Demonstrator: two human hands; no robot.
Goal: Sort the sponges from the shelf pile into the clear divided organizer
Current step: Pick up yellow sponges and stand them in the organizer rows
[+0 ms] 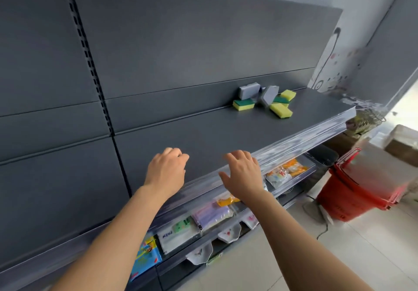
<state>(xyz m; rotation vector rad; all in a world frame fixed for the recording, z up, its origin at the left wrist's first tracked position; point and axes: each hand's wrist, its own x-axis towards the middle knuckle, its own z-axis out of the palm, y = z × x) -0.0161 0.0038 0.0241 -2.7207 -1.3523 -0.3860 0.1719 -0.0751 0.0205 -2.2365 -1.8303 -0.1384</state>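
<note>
A pile of sponges (pixel 265 99) lies at the far right of the dark grey shelf (pixel 203 132), against the back panel. It has yellow-and-green ones (pixel 281 110) and grey ones (pixel 248 90). My left hand (pixel 166 171) hovers over the shelf's near edge with its fingers loosely curled and holds nothing. My right hand (pixel 243 173) is beside it over the shelf's front lip, fingers spread, also holding nothing. Both hands are well short of the pile. No clear divided organizer is in view.
Below the shelf, lower shelves hold packaged goods (pixel 212 215) and small white dishes (pixel 229 233). A stack of red shopping baskets (pixel 362 189) stands on the tiled floor at right, with boxes (pixel 400 141) behind it. The shelf's front strip (pixel 294 146) is blurred.
</note>
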